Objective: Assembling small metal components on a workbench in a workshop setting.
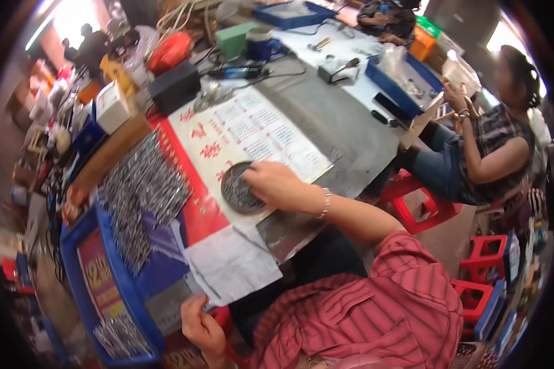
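My right hand (280, 184), fingers curled together, reaches into a round dark dish (226, 202) of small thin metal pins (234, 184). Its fingertips are partly hidden, so I cannot see what they pinch. The dish rests on a printed sheet (271, 126) with red and grey print. My left hand (203, 326) is closed just off the near table edge, by the corner of a white paper (234, 264). A thin strip (197, 273) lies along that paper, ending near the left fingers. What the left hand grips, if anything, is unclear.
Left of the sheet lies a large pile of thin metal pieces (144, 178). A blue tray (68, 246) holding more pieces stands beyond it. A dark box (174, 86), blue mug (261, 46) and green block (235, 40) are at the back. Another person (498, 135) sits at right.
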`<state>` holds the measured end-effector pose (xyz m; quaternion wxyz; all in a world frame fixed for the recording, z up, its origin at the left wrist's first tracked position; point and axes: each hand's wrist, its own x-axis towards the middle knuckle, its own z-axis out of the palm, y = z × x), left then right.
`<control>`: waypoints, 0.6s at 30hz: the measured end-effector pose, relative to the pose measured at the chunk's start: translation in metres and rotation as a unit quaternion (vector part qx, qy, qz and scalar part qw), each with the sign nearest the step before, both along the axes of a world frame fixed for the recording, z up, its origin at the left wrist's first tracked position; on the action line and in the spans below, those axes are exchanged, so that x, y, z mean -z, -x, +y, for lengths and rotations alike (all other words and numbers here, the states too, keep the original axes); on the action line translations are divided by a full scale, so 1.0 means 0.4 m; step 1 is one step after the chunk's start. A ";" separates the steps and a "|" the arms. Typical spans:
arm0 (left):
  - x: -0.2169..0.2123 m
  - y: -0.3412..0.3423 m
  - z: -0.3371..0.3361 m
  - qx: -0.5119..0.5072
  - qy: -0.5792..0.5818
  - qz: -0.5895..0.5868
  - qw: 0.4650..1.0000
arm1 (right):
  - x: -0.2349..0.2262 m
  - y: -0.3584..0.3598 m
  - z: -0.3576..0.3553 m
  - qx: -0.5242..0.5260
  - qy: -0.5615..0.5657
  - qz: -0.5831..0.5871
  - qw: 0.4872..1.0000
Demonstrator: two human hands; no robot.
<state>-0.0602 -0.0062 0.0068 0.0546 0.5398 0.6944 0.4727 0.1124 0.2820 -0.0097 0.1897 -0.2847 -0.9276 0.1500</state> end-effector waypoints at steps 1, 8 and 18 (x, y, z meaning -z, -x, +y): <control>0.010 -0.005 0.000 0.004 -0.001 -0.018 1.000 | 0.005 0.008 0.015 -0.006 -0.031 -0.037 0.999; -0.008 -0.017 0.003 0.029 0.016 0.018 0.999 | 0.029 0.039 0.054 0.006 -0.088 -0.134 0.987; 0.003 -0.032 0.031 0.053 0.002 0.017 0.998 | 0.030 0.041 0.074 -0.011 -0.084 -0.111 0.990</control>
